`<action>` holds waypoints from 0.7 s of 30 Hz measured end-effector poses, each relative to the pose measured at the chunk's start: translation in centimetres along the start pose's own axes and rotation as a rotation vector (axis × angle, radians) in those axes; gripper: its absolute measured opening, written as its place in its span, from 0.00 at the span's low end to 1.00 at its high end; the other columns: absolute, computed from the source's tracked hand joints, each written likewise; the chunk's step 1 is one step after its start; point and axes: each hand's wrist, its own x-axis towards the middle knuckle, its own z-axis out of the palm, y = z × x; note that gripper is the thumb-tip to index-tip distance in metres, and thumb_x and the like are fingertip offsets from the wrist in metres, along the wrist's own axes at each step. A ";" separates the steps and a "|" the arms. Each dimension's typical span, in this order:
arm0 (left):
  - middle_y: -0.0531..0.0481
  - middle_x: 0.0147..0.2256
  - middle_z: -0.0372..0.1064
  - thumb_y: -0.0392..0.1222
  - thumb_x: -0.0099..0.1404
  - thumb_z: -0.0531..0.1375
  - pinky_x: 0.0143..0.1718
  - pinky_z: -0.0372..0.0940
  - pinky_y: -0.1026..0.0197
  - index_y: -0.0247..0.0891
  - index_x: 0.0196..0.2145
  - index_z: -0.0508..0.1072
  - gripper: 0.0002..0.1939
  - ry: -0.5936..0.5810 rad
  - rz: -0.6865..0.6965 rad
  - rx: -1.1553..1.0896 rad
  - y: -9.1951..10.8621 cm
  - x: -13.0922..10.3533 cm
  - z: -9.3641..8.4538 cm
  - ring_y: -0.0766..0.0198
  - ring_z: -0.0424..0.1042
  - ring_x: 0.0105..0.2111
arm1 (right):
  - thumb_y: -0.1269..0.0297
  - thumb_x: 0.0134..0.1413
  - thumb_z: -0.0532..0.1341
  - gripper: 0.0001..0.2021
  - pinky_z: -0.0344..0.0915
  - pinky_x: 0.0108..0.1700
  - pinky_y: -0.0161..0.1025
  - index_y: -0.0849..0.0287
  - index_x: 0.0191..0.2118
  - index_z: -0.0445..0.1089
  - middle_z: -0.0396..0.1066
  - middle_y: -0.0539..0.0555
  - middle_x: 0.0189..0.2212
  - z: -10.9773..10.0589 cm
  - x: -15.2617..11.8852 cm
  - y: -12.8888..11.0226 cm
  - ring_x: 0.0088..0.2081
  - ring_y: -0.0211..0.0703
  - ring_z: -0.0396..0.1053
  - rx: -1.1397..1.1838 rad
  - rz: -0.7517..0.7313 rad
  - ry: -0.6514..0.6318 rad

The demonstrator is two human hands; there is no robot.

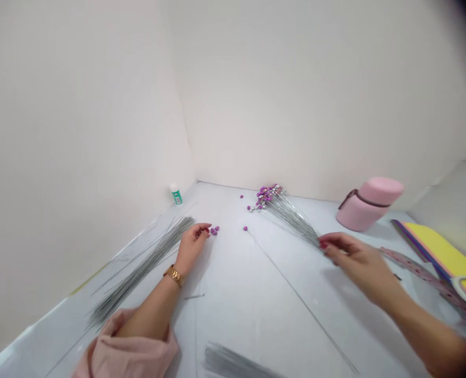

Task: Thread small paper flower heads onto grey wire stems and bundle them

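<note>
Right fingers (337,240) pinch one wire bundle (296,218); left fingers (200,229) near-closed, hold unclear; two more bundles (146,270).

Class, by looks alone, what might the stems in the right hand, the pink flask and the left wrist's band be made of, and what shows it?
Stems: probably metal wire, silver-grey with a slight sheen; they look thin and stiff.
Pink flask: coated metal or plastic, matte; its smooth surface leaves this open.
Band: likely gold-toned metal, polished; it glints.
</note>
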 end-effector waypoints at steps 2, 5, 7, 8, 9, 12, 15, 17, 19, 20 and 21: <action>0.48 0.33 0.71 0.39 0.59 0.47 0.33 0.63 0.63 0.35 0.41 0.68 0.16 -0.094 0.009 0.013 0.7 -0.4 -1.4 0.64 0.70 0.33 | 0.59 0.51 0.54 0.09 0.64 0.30 0.36 0.53 0.34 0.68 0.72 0.51 0.31 2.7 -2.0 -2.6 0.31 0.43 0.68 0.040 -0.083 -0.212; 0.53 0.26 0.70 0.39 0.57 0.50 0.27 0.60 0.65 0.38 0.35 0.72 0.13 -0.276 0.021 0.060 1.5 -2.1 -3.9 0.65 0.68 0.26 | 0.63 0.52 0.52 0.09 0.63 0.33 0.37 0.54 0.32 0.68 0.71 0.51 0.30 5.7 -3.6 -4.7 0.32 0.43 0.67 0.067 -0.151 -0.363; 0.54 0.23 0.69 0.39 0.55 0.51 0.25 0.58 0.65 0.39 0.30 0.73 0.11 -0.378 0.027 0.102 1.8 -3.8 -5.1 0.66 0.66 0.23 | 0.64 0.51 0.51 0.09 0.63 0.34 0.37 0.54 0.32 0.68 0.71 0.51 0.30 6.8 -3.9 -5.0 0.32 0.43 0.67 0.065 -0.160 -0.390; 0.54 0.23 0.69 0.40 0.54 0.52 0.24 0.58 0.65 0.39 0.29 0.73 0.10 -0.412 0.030 0.125 1.8 -4.7 -5.5 0.65 0.66 0.23 | 0.64 0.51 0.51 0.09 0.63 0.34 0.38 0.54 0.32 0.68 0.70 0.51 0.30 7.0 -4.0 -5.0 0.32 0.43 0.67 0.062 -0.164 -0.398; 0.54 0.23 0.69 0.40 0.53 0.54 0.25 0.57 0.64 0.39 0.27 0.73 0.09 -0.437 0.035 0.149 1.8 -5.6 -5.8 0.65 0.65 0.23 | 0.65 0.51 0.51 0.09 0.63 0.35 0.38 0.54 0.32 0.68 0.70 0.51 0.30 7.2 -4.1 -4.9 0.32 0.43 0.67 0.058 -0.170 -0.403; 0.52 0.25 0.68 0.39 0.50 0.58 0.28 0.57 0.63 0.39 0.24 0.72 0.04 -0.449 0.062 0.217 1.9 -8.0 -5.5 0.63 0.65 0.26 | 0.64 0.52 0.50 0.09 0.62 0.36 0.39 0.54 0.32 0.68 0.70 0.51 0.30 7.4 -4.5 -4.7 0.32 0.43 0.67 0.045 -0.199 -0.405; 0.50 0.27 0.69 0.38 0.53 0.56 0.30 0.57 0.62 0.38 0.23 0.71 0.05 -0.427 0.091 0.248 2.4 -9.3 -4.2 0.62 0.66 0.28 | 0.63 0.53 0.49 0.10 0.61 0.39 0.43 0.54 0.36 0.67 0.67 0.55 0.39 7.6 -5.3 -5.0 0.39 0.47 0.65 0.024 -0.226 -0.352; 0.50 0.28 0.70 0.38 0.56 0.54 0.31 0.57 0.62 0.39 0.26 0.71 0.06 -0.425 0.114 0.242 3.0 -9.6 -3.0 0.62 0.67 0.29 | 0.63 0.54 0.49 0.11 0.58 0.44 0.47 0.54 0.40 0.65 0.61 0.57 0.47 7.6 -5.9 -5.6 0.45 0.51 0.61 0.017 -0.229 -0.302; 0.51 0.28 0.70 0.39 0.58 0.52 0.30 0.56 0.63 0.40 0.28 0.70 0.07 -0.442 0.143 0.213 3.6 -9.6 -1.8 0.63 0.66 0.28 | 0.63 0.55 0.48 0.12 0.57 0.45 0.47 0.53 0.41 0.65 0.62 0.57 0.46 7.5 -6.9 -6.4 0.47 0.51 0.60 0.030 -0.235 -0.314; 0.52 0.28 0.70 0.39 0.59 0.52 0.30 0.56 0.63 0.40 0.29 0.70 0.07 -0.450 0.157 0.194 3.9 -9.5 -1.2 0.63 0.66 0.28 | 0.63 0.55 0.49 0.11 0.58 0.43 0.45 0.53 0.39 0.66 0.65 0.56 0.41 7.3 -7.4 -6.8 0.44 0.49 0.62 0.044 -0.241 -0.351; 0.52 0.28 0.70 0.40 0.59 0.52 0.30 0.56 0.63 0.40 0.29 0.69 0.07 -0.459 0.171 0.173 4.3 -9.4 -0.6 0.63 0.66 0.29 | 0.64 0.55 0.49 0.10 0.59 0.41 0.42 0.53 0.36 0.67 0.68 0.54 0.35 7.2 -8.0 -7.2 0.40 0.47 0.64 0.058 -0.245 -0.399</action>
